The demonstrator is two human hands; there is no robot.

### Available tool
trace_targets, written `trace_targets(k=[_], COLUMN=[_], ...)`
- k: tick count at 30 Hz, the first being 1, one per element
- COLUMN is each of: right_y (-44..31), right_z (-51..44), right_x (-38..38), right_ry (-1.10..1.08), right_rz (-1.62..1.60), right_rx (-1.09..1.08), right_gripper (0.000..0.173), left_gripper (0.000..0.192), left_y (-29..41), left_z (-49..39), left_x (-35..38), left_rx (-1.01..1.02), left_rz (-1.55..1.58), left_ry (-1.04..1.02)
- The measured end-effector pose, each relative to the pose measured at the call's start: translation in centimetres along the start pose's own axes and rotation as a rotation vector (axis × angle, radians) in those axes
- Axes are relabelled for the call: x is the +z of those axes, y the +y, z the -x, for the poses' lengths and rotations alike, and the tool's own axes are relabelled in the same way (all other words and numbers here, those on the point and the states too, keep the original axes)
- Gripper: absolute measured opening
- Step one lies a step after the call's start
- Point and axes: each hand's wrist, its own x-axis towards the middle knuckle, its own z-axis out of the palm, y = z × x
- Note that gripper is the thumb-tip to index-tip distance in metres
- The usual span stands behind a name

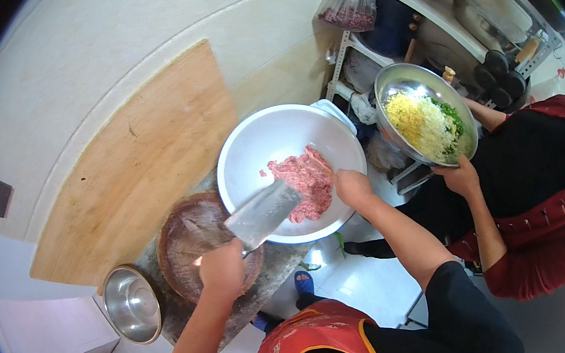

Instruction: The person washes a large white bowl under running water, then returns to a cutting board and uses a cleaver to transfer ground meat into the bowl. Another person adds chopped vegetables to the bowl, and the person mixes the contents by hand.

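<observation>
My left hand (224, 271) is wrapped around the handle of a cleaver. The broad steel blade of the cleaver (264, 214) reaches over the near left rim of a large white basin (243, 144), its tip end overlapping the minced meat (311, 194) inside. On the basin's right side, my right hand (352, 187) has its fingers curled, close to the meat. A thin tan strip shows beside those fingers; whether the hand holds it is unclear. Below the cleaver handle lies a round wooden chopping block (179, 243), partly hidden by the basin and my left hand.
At right, another person (522, 166) holds a tilted steel bowl (387, 74) of chopped yellow, pale and green ingredients. An empty steel bowl (132, 303) stands left of the block. A wooden board (151, 156) leans on the wall. A bag of dark red contents (349, 15) hangs by shelves (431, 7).
</observation>
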Motion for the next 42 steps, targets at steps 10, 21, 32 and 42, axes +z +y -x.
trace_targets(k=[10,21,32,42], right_y=[-2.7,-3.4,-1.9,-6.3], right_z=[-2.6,5.6,-2.5,6.7], right_x=[4.1,-5.1,0.9,-5.3], right_ry=[-0.104,-0.11,-0.273,0.067], right_rz=[0.017,-0.03,-0.043,-0.36], right_rx=[0.026,-0.07,0.081,-0.189], right_gripper=[0.025,0.021,0.026,0.02], left_gripper=[0.027,0.038,0.046,0.046], left_y=[-4.7,-4.9,-3.5,-2.4], left_z=[0.9,2.3,1.1,0.3], left_x=[1.6,7.2,8.0,8.1], left_rx=[-0.258,-0.04,-0.066,-0.076], left_rz=[1.69,2.323,2.493,2.6], left_ry=[-0.293,-0.331,-0.403,-0.463])
